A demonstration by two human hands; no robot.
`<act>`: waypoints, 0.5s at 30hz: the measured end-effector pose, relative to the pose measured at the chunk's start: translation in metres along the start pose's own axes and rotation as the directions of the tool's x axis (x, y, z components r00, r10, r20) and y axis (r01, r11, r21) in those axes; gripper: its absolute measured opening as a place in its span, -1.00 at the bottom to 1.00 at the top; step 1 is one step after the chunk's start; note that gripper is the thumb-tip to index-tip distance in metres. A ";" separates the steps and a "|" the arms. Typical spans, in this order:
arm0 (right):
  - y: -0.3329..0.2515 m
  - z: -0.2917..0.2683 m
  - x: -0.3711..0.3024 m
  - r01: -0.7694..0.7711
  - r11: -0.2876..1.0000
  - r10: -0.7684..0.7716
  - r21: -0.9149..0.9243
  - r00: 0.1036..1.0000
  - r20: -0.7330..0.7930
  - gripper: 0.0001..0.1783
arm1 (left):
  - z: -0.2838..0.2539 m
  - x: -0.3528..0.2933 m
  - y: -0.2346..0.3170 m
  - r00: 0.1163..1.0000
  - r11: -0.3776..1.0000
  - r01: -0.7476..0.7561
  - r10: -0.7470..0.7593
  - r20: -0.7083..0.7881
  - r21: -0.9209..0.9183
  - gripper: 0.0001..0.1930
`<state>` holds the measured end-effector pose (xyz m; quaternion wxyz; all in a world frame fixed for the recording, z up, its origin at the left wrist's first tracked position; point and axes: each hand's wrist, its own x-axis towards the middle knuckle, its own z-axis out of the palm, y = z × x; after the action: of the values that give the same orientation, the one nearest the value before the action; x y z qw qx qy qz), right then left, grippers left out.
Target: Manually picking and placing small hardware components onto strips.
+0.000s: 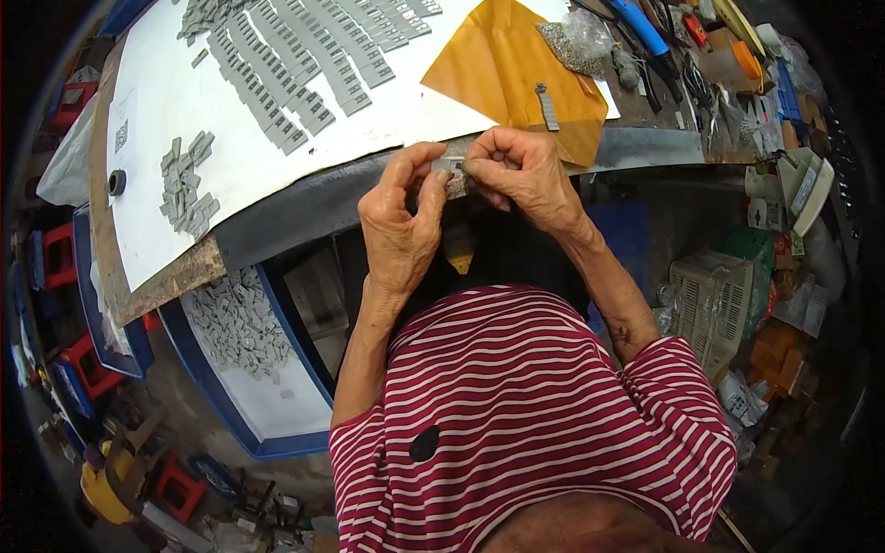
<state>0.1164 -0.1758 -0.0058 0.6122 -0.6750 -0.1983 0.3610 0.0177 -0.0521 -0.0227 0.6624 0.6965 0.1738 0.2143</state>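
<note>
Near the tabletop (pixel 304 198), I see a blue tray (pixel 286 446) of loose pieces (pixel 238 318), likely undone; the rows (pixel 304 64) look finished, the heap (pixel 189 207) unclear. Left hand (pixel 406 207) and right hand (pixel 530 180) seemingly both pinch a small gray piece (pixel 452 166) at the tabletop's edge.

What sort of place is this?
Probably a small assembly workshop: flat grey pieces in rows on a white sheet, a blue rectangular tray of loose grey pieces, and a blue-handled tool.
</note>
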 end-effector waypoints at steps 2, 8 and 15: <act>0.001 -0.001 0.000 -0.039 0.997 0.039 0.062 0.999 0.006 -0.90 | -0.001 0.001 -0.001 0.994 0.990 -0.106 0.103 0.038 0.090 -0.81; 0.003 -0.003 0.000 -0.111 0.979 0.107 0.173 0.994 0.030 -0.91 | -0.004 0.001 0.000 0.993 0.991 -0.101 0.095 0.076 0.088 -0.82; 0.005 -0.004 0.001 -0.135 0.948 0.109 0.288 0.989 0.103 -0.89 | -0.005 0.002 0.004 0.991 0.991 0.088 -0.076 0.114 -0.100 -0.83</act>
<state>0.1196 -0.1784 -0.0109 0.6733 -0.5710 -0.1264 0.4524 0.0165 -0.0467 -0.0184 0.7147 0.6638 0.1543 0.1572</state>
